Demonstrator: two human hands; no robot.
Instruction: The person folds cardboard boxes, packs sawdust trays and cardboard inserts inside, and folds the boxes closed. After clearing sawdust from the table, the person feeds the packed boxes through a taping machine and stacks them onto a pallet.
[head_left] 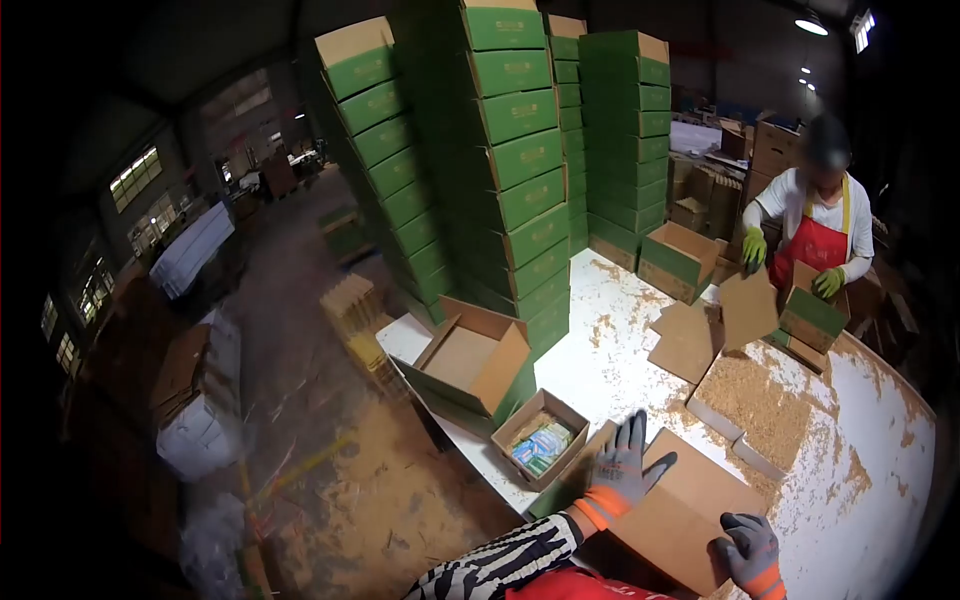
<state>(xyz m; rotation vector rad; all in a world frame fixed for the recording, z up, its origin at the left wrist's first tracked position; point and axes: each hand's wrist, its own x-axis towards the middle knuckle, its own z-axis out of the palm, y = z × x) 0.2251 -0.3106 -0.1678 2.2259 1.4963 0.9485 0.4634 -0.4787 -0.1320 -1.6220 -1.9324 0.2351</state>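
A brown cardboard box (690, 500) with a green outer side stands at the front edge of the white table. My left hand (622, 465), in a grey glove with an orange cuff, lies on its upper left part with the fingers spread. At its right edge is my right hand (750, 550), gloved alike, with bent fingers round the cardboard edge. Just left of my left hand sits a small open box (540, 438) with blue and green packets (541, 449) inside. Behind that, a larger open green box (468, 355) stands with its flaps up.
Tall stacks of green boxes (525, 160) rise behind the white table (610, 340). Wood shavings (755, 405) fill a low tray at the right. Across the table a co-worker (820, 220) in a red apron and yellow-green gloves handles a green box (812, 318) and a cardboard sheet (748, 308).
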